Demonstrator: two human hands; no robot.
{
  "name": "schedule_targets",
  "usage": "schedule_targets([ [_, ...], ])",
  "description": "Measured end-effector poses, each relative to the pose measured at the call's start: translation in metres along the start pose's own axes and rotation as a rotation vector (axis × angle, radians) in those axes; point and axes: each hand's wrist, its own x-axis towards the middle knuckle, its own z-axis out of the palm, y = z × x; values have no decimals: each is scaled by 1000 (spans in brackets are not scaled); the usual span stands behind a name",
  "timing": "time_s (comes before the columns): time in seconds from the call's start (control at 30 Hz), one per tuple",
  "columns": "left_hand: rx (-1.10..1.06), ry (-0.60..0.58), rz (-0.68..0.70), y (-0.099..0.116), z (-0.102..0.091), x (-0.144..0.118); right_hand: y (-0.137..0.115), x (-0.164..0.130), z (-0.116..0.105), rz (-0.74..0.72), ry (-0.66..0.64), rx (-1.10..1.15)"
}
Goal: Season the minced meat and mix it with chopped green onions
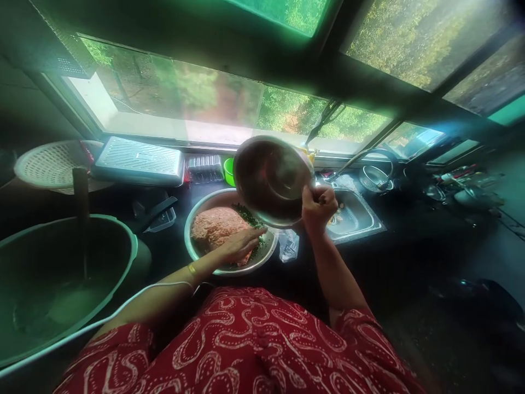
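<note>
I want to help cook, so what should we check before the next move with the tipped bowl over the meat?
1. Right hand grips the small steel bowl by its rim: ok.
2. Small bowl tilted over the big steel bowl, not past its edge: ok.
3. Anything left inside the small bowl: cannot tell.
4. Left hand rests on the minced meat and chopped greens: ok.
5. Big bowl sits flat on the dark counter: ok.
</note>
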Motion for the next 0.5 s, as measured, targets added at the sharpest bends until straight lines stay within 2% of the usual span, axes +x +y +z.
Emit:
schedule_targets([
  [0.07, 66, -61, -36, -10, 3, -9, 11, 12, -4, 68, 48, 26],
  [0.2, 370, -117, -346, -57, 20, -21, 43, 39, -21, 267, 133, 161],
  [0.27, 410, -203, -399, -76, 25, -20, 62, 49, -31, 407, 175, 224],
  [0.33, 377, -289, -410, -81, 20, -12, 81, 54, -41, 547, 220, 267],
  [0.37, 362, -288, -420, -76, 13, -5, 89, 55, -45, 612, 239, 284],
  [0.43, 365, -138, -429, -56, -4, 10, 103, 54, -49, 739, 279, 311],
  [0.5, 402, 189, -374, -27, -18, 25, 112, 49, -50, 837, 292, 338],
])
